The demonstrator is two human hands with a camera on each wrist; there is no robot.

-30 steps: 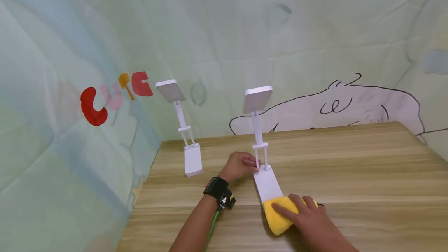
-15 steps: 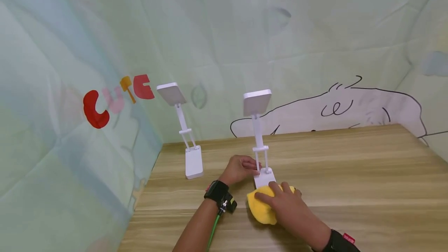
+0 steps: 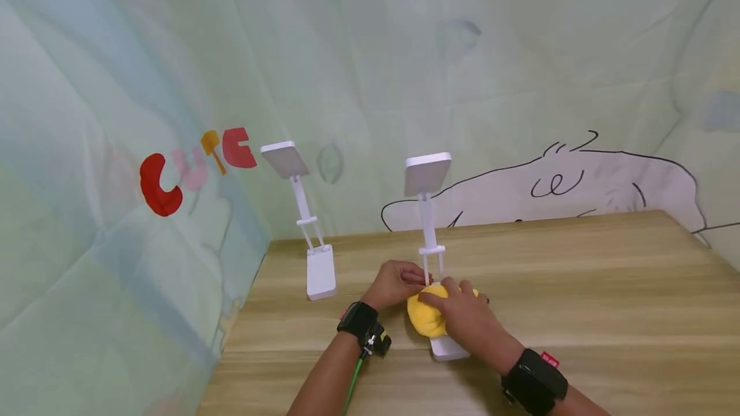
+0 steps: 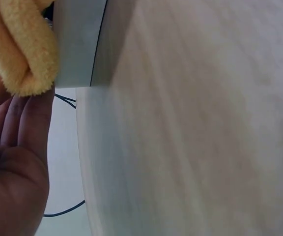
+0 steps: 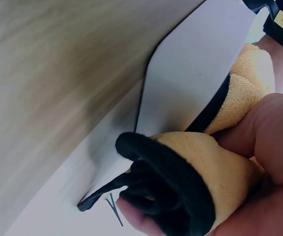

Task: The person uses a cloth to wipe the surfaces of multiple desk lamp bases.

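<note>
A white desk lamp (image 3: 428, 175) stands upright on the wooden table, its flat head tilted on a jointed stem. At the rear of its base (image 3: 449, 348), my left hand (image 3: 394, 284) grips the lamp near the foot of the stem; the cloth partly hides the fingertips. My right hand (image 3: 471, 321) holds a bunched yellow cloth (image 3: 426, 314) against the top of the base, covering its rear part. The right wrist view shows black trim along the cloth (image 5: 230, 169). In the left wrist view, cloth (image 4: 31, 49) lies just above the left fingers (image 4: 31, 123).
A second white desk lamp (image 3: 320, 273) stands to the left on the table (image 3: 578, 294). Behind the table hangs a printed fabric backdrop (image 3: 358, 82), which also covers the left side. A green cable (image 3: 354, 381) runs along the left forearm.
My right hand has slid the yellow cloth from the front end of the lamp's base to its rear, beside the left hand. The front of the base now shows. The left hand stays put.
</note>
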